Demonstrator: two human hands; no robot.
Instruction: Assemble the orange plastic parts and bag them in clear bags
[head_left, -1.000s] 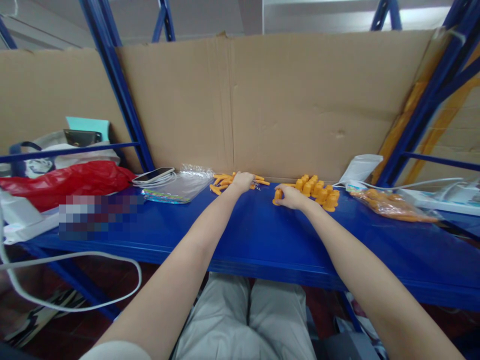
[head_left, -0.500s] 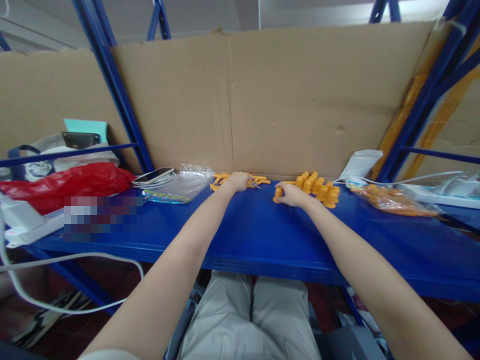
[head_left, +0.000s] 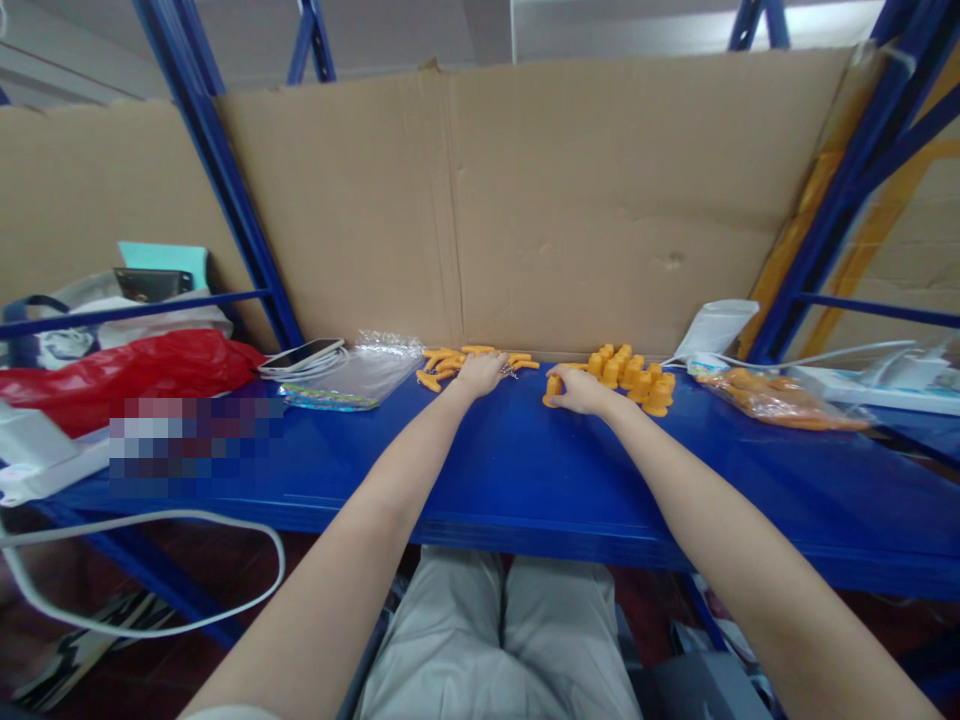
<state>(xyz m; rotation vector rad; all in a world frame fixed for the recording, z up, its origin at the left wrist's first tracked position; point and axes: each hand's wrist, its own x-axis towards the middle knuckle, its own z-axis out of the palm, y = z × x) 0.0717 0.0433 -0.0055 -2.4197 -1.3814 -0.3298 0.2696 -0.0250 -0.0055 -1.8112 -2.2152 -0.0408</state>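
My left hand [head_left: 481,372] rests, fingers bent, on a scatter of thin orange plastic pieces [head_left: 441,361] at the back of the blue shelf [head_left: 525,470]. Whether it holds one I cannot make out. My right hand [head_left: 579,389] is closed around a small orange cup-shaped piece [head_left: 552,389] standing on the shelf. Just right of that hand stands a cluster of several more orange cup-shaped pieces [head_left: 637,375].
A cardboard sheet [head_left: 570,200] backs the shelf. Left lie a phone [head_left: 300,353] on a white cable, a clear plastic bag [head_left: 352,375] and a red bag [head_left: 127,368]. Right lie a bag of orange parts [head_left: 780,400] and a white pouch [head_left: 716,327].
My left hand has drawn back a little from the thin orange pieces. My right hand stays on the orange cup piece. The view shifted slightly.
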